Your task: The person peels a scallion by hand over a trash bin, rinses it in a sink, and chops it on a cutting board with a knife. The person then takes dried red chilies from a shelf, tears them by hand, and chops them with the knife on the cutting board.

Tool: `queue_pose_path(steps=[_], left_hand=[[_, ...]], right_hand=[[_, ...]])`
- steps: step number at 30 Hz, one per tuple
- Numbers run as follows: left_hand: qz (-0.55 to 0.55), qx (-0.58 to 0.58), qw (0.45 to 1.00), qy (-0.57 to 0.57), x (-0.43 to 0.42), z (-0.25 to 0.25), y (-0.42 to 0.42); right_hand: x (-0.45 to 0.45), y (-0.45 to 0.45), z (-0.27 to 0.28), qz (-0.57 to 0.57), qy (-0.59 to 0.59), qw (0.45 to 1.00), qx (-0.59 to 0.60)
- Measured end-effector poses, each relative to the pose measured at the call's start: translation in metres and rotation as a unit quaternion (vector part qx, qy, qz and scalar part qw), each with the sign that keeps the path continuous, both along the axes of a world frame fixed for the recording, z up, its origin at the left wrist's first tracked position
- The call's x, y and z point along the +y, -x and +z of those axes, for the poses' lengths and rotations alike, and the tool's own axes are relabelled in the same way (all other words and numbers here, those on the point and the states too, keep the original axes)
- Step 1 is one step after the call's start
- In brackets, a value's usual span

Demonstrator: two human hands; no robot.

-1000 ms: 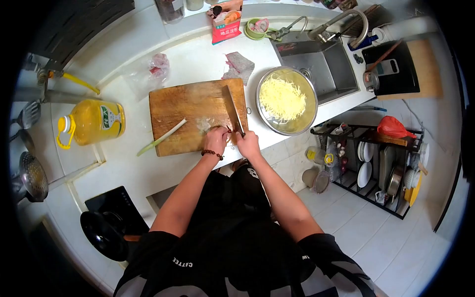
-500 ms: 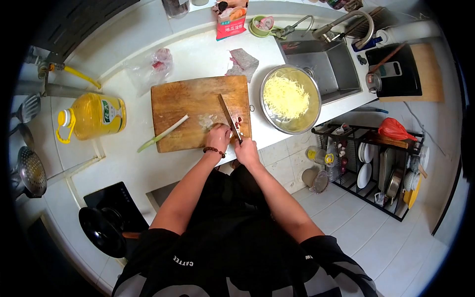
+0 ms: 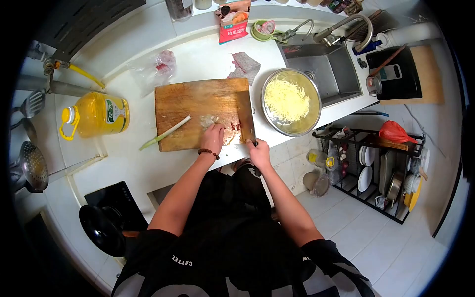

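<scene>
My right hand [image 3: 259, 153] grips the handle of a knife [image 3: 247, 117], whose wide blade lies along the right edge of the wooden cutting board [image 3: 183, 101]. My left hand [image 3: 213, 138] rests at the board's lower edge, just below a small pile of pale chopped pieces [image 3: 208, 121]; its fingers point up the board, and whether they hold anything is hidden. Between the left hand and the blade are small red pieces [image 3: 235, 126]. A green and white scallion stalk [image 3: 170, 130] lies across the board's left side.
Right of the board, a metal bowl [image 3: 267, 106] holds pale yellow shreds, beside the sink [image 3: 334, 74]. An oil jug [image 3: 99, 116] stands at the left. Behind the board are a plastic bag [image 3: 148, 74], a grey cloth [image 3: 246, 68] and a red packet [image 3: 233, 24].
The knife has moved right, away from my left hand, to the board's right edge. My left hand has shifted slightly left, leaving the red pieces uncovered.
</scene>
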State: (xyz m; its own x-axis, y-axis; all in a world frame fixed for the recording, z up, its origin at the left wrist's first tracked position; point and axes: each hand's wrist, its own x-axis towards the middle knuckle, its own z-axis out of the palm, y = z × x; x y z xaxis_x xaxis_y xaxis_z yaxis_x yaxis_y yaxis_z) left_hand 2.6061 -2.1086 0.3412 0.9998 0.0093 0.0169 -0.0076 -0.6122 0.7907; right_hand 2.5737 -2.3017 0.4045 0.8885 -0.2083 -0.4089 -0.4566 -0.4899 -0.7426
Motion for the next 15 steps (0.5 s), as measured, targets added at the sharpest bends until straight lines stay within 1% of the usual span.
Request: queue_pose_path(steps=[3,4,7,9,10,12,13,14,15], left_hand=[[-0.015,0.006,1.0,-0.012,0.009,0.012,0.002],[-0.015,0.005,1.0,-0.013,0.011,0.017,0.002],[0.0,0.035,0.999,0.011,0.02,0.023,0.002],[0.006,0.033,0.999,-0.035,0.029,0.02,0.004],[0.008,0.032,0.999,-0.035,0.033,0.02,0.003],[0.065,-0.004,0.994,-0.089,0.042,0.02,0.003],[0.068,-0.004,0.994,-0.09,0.043,0.02,0.002],[0.061,0.008,0.993,-0.104,0.044,0.02,0.001],[0.054,0.021,0.991,-0.118,0.046,0.02,0.001]], right_hand=[[-0.012,0.01,-0.003,-0.013,0.014,1.0,0.016],[-0.014,0.012,-0.004,-0.019,0.017,1.0,0.005],[-0.016,0.013,-0.016,-0.039,0.009,0.999,0.018],[-0.015,0.014,-0.028,-0.048,-0.013,0.998,0.037],[-0.014,0.014,-0.034,-0.057,-0.034,0.996,0.056],[-0.012,0.017,-0.042,-0.053,-0.037,0.997,0.045],[-0.01,0.017,-0.044,-0.051,-0.038,0.997,0.034],[-0.01,0.019,-0.046,-0.049,-0.038,0.997,0.035],[-0.002,0.017,-0.031,-0.027,0.004,0.999,0.025]])
